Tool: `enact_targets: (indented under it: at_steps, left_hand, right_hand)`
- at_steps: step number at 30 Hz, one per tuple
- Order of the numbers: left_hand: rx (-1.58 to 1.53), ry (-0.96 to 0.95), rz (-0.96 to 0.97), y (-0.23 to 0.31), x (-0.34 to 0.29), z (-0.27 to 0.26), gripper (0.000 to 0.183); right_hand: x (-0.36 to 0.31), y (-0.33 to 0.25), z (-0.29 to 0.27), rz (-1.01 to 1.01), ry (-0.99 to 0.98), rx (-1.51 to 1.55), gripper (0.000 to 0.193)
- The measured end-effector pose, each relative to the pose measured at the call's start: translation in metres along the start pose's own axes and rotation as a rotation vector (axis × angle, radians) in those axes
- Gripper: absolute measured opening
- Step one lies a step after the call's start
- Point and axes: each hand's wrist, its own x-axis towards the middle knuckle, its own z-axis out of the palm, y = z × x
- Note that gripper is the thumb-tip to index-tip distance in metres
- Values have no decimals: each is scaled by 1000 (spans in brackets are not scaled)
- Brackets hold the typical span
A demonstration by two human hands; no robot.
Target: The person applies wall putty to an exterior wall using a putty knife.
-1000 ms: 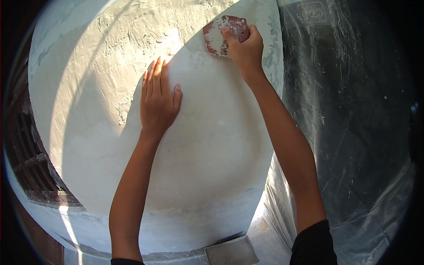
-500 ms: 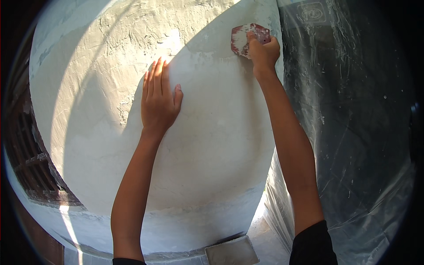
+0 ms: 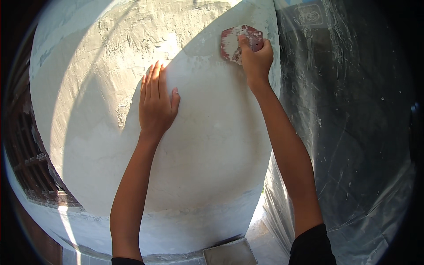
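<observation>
A pale plastered wall [image 3: 198, 145] fills the middle of the view, rough and sunlit at the upper left, smoother in the shaded part. My left hand [image 3: 157, 99] lies flat against it, fingers stretched upward and thumb apart, holding nothing. Near the wall's upper right edge, my right hand [image 3: 257, 59] grips a dark red float [image 3: 229, 43] with whitish plaster smeared over its back. My thumb presses on its back. The float's working face is toward the wall and hidden, as are most of the right fingers.
Clear plastic sheeting [image 3: 353, 145] hangs along the right side over a dark surface, spattered with white. A dark wooden grille [image 3: 33, 154] stands at the far left. By the wall's foot lies a grey rectangular slab or tray [image 3: 230, 254].
My right hand has shifted the float a little to the left across the wall, away from its right edge. The left hand stays flat in nearly the same place.
</observation>
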Motion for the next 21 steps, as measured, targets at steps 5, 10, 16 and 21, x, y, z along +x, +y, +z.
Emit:
enact_targets:
  at_steps: [5,10,16,21]
  left_hand:
    - [-3,7,6,1,1,-2,62]
    - [-10,4,9,4,-1,9,62]
    - [51,19,13,-1,3,-1,62]
    - [48,15,10,2,0,2,63]
  right_hand:
    - [9,-5,-8,130,51,-70,38]
    - [-2,12,-6,-23,1,-56,43]
    - [26,22,-20,150,133,-44,42]
    - [-2,-7,0,-81,-75,-23,40]
